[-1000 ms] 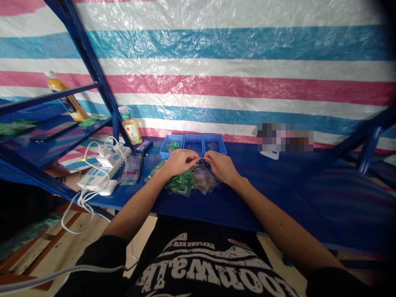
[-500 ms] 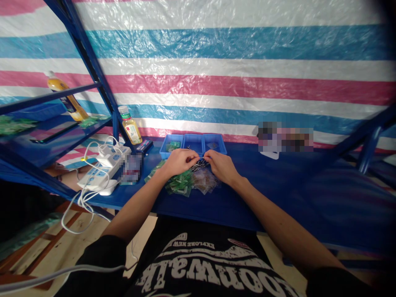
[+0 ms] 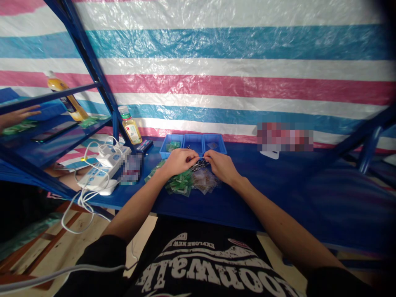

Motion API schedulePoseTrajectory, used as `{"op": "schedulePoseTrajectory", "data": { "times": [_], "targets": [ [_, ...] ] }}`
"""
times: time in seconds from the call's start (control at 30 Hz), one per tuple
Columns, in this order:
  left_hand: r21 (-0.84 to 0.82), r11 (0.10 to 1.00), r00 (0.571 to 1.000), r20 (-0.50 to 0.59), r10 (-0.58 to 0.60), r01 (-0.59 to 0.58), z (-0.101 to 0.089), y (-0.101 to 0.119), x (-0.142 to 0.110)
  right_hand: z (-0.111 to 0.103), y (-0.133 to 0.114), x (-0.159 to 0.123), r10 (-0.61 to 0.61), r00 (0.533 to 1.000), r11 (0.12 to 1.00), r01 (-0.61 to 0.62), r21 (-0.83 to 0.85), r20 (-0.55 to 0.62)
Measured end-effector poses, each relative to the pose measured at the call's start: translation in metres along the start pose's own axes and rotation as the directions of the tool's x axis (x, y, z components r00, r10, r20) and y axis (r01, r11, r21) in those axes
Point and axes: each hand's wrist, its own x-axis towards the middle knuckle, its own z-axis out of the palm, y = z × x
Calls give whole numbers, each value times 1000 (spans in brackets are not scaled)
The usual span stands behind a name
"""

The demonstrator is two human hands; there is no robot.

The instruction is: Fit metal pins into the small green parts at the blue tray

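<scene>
My left hand [image 3: 179, 161] and my right hand [image 3: 220, 165] meet over the blue table [image 3: 278, 185], fingers curled in a pinch around a small dark metal part [image 3: 200, 163] held between them. Under the hands lies a heap of small green packets [image 3: 179, 183] and a heap of clear packets [image 3: 206, 181]. Just behind stand three small blue bins [image 3: 193, 142]; the left one holds green pieces.
A white power strip with cables [image 3: 103, 167] lies at the table's left end beside a yellow drink bottle [image 3: 130, 126]. A blue shelf frame [image 3: 93, 70] rises at left, with another bottle [image 3: 66, 97] on it. Another person's hand [image 3: 17, 115] reaches onto that shelf.
My hands have stayed in place over the packets. Another person's hand has come into view at the far left shelf.
</scene>
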Motion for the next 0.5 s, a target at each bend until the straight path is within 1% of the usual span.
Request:
{"op": "schedulePoseTrajectory", "data": {
  "times": [0.2,0.5],
  "targets": [
    [-4,1000,1000,-3,-11,11,0,-1,0,-1,-2,-1,-1,1000,1000,2,31,-24],
    [-2,1000,1000,-2,-1,1,-1,0,0,0,-1,0,18,1000,1000,-18,-2,-7]
  ]
}}
